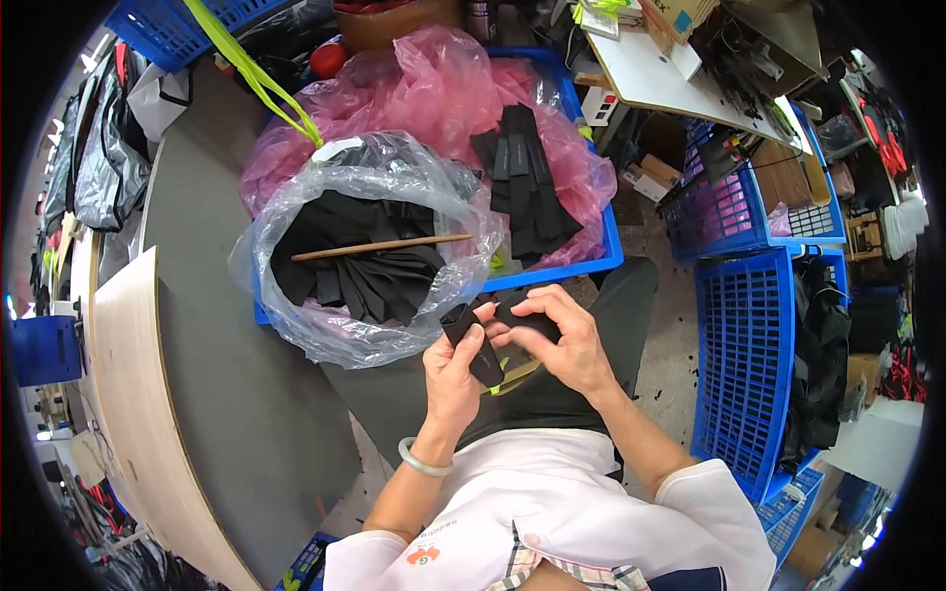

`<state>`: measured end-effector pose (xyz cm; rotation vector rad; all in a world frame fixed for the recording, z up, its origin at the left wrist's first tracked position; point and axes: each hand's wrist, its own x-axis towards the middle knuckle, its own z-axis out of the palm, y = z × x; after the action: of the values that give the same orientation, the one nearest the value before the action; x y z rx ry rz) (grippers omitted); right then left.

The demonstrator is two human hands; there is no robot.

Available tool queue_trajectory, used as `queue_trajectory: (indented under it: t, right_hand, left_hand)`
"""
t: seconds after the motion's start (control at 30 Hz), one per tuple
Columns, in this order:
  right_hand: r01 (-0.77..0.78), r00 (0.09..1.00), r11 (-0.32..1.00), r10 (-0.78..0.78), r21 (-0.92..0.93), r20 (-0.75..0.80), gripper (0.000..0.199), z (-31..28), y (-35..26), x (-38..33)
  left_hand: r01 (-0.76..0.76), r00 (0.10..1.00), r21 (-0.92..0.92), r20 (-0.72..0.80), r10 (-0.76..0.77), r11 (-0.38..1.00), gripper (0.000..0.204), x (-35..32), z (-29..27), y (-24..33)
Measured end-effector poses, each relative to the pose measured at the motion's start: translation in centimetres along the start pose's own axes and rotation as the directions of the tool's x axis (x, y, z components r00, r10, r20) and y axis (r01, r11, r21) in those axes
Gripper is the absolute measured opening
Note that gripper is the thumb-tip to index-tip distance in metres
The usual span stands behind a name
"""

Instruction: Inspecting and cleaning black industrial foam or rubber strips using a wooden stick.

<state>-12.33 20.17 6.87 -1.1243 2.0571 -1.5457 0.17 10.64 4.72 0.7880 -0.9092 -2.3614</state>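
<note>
- The step in hand looks like handling dark strip pieces between both hands, just above the lap; it is best done with the left hand as the steady one and the right doing the finer work.
- The left hand [453, 369] is closed, its thumb laid flat over a black fabric strip [487, 366]; firm thumb pressure there should keep the layers from slipping.
- The right hand [574, 345] is partly curled, thumb and fingers bent around a second dark portion [529, 321] — whether that is a separate piece or part of the same strip, one cannot tell.
- A light pinch on the right, with the fingertips close to the left hand's, would give better control than pulling from far apart; jerking could crease or twist the material.
- The strip held on the left is matte black and narrow, tilted, its lower end squared off; the upper end seems folded or tube-like, though fingers hide part of it.
- Similar black strips [394, 286] lie heaped in a clear plastic bag [330, 340] just beyond the hands — a wooden stick [379, 248] rests across them.
- More sit in a flat stack [522, 182] on pink plastic sheeting [424, 69] in a blue crate [581, 268].
</note>
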Motion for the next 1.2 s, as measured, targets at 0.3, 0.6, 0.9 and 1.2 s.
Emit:
queue_trajectory:
  t: [0.3,0.6,0.9,1.2]
  right_hand:
    - [0.243,0.965,0.947,-0.258,-0.208,-0.045,0.024,-0.2,1.4,0.5]
    - [0.252,0.956,0.950,-0.274,-0.187,-0.107,0.017,-0.3,1.1,0.3]
    - [0.228,0.959,0.972,-0.234,-0.056,-0.163,0.013,0.2,-1.4,-1.3]
    - [0.241,0.967,0.971,-0.239,0.006,-0.089,0.011,1.9,-1.6,-1.7]
  left_hand:
    - [0.197,0.979,-0.264,-0.004,-0.206,0.944,0.023,0.3,0.9,1.6]
    - [0.316,0.936,-0.515,0.033,-0.349,0.797,0.019,0.8,0.6,2.2]
    - [0.213,0.891,-0.831,-0.050,-0.451,0.514,0.008,2.2,0.5,2.3]
    - [-0.016,0.972,-0.594,-0.196,-0.126,0.805,0.004,2.1,1.7,1.3]
